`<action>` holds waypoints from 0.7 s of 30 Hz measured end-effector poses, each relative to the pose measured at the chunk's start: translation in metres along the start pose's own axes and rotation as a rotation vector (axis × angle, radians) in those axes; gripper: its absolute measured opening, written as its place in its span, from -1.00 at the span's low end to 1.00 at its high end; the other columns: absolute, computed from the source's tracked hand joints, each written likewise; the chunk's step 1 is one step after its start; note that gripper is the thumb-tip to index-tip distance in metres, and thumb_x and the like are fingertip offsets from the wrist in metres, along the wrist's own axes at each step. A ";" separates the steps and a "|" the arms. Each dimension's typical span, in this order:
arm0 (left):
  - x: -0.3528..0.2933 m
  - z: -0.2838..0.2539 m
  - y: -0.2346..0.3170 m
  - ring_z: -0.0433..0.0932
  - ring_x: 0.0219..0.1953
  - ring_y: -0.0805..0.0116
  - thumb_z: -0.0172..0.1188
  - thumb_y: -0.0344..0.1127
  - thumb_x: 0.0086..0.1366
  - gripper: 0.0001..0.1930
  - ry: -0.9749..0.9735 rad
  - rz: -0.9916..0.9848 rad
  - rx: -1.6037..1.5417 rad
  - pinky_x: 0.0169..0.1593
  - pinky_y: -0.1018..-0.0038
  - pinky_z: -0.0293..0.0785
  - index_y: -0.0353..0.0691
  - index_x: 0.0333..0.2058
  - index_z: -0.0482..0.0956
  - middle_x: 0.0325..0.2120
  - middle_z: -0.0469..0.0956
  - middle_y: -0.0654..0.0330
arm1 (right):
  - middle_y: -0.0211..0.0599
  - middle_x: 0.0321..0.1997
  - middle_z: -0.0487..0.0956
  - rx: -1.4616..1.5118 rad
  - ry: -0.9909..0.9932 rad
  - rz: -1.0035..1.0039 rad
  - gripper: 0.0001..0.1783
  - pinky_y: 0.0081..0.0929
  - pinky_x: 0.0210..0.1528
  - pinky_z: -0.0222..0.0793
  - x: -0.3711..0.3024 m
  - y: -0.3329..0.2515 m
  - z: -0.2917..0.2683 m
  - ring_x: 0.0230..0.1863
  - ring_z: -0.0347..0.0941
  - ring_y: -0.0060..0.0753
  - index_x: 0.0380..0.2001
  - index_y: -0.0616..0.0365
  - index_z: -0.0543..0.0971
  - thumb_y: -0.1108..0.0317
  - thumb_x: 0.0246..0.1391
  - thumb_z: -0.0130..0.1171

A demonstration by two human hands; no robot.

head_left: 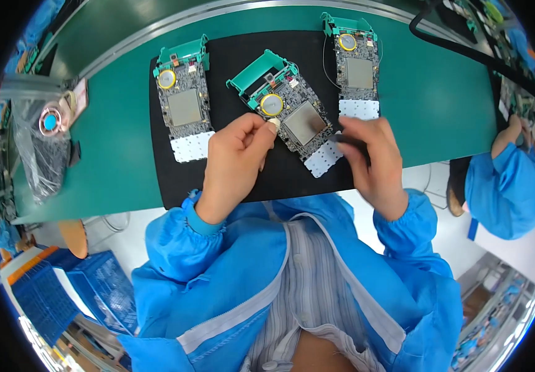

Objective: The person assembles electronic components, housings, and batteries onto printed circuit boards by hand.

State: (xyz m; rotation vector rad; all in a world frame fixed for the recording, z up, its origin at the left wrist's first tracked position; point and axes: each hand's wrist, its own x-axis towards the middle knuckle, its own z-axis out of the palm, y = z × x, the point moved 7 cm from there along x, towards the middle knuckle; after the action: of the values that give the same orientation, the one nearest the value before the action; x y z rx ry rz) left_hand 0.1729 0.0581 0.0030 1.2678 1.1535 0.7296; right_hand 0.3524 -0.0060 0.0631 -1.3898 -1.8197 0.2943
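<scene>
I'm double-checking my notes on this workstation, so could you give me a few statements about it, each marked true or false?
1. Each of the three circuit boards carries a yellow-rimmed coin cell. True.
2. The left hand is at the coin cell of the right-hand board. False: it is close to the coin cell of the middle circuit board.
3. The right hand is near the white perforated plate of the middle circuit board. True.
4. The worktable around the black mat is orange. False: it is green.
5. The person's sleeves are blue. True.
</scene>
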 end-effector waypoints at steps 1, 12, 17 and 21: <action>-0.002 0.000 -0.002 0.19 -0.68 0.73 0.15 -0.34 0.28 -0.80 0.014 0.001 -0.026 -0.62 0.66 0.05 -0.35 -0.47 0.50 -0.76 0.32 0.41 | -0.26 -0.32 0.54 -0.068 -0.045 -0.145 -0.63 -0.35 -0.26 0.35 0.002 0.003 0.001 -0.31 0.41 -0.20 -0.21 0.20 0.53 0.64 -0.20 0.23; -0.007 -0.003 -0.016 0.28 -0.64 0.69 0.24 -0.34 0.20 -0.78 -0.008 0.021 -0.016 -0.59 0.64 0.16 -0.40 -0.50 0.52 -0.70 0.44 0.32 | -0.26 -0.23 0.49 -0.163 -0.428 -0.611 -0.70 -0.31 -0.14 0.31 0.010 -0.011 0.022 -0.14 0.40 -0.22 -0.32 0.17 0.53 0.43 -0.26 0.19; -0.002 -0.003 -0.018 0.28 -0.65 0.67 0.27 -0.32 0.19 -0.77 0.007 0.047 0.019 -0.61 0.63 0.16 -0.40 -0.50 0.52 -0.71 0.44 0.29 | -0.29 -0.30 0.44 -0.085 -0.481 -0.674 -0.73 -0.36 -0.17 0.30 0.010 -0.022 0.035 -0.20 0.38 -0.27 -0.34 0.20 0.52 0.42 -0.24 0.16; -0.001 -0.001 -0.016 0.27 -0.62 0.70 0.27 -0.32 0.21 -0.78 0.010 0.050 0.044 -0.58 0.67 0.17 -0.36 -0.49 0.50 -0.68 0.43 0.34 | -0.31 -0.34 0.42 -0.056 -0.429 -0.615 -0.73 -0.38 -0.20 0.29 0.010 -0.017 0.036 -0.23 0.36 -0.29 -0.35 0.21 0.51 0.43 -0.25 0.16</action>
State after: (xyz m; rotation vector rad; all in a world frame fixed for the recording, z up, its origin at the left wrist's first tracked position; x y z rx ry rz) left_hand 0.1693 0.0543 -0.0118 1.3354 1.1550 0.7523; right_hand 0.3140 0.0064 0.0544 -0.7702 -2.5218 0.2251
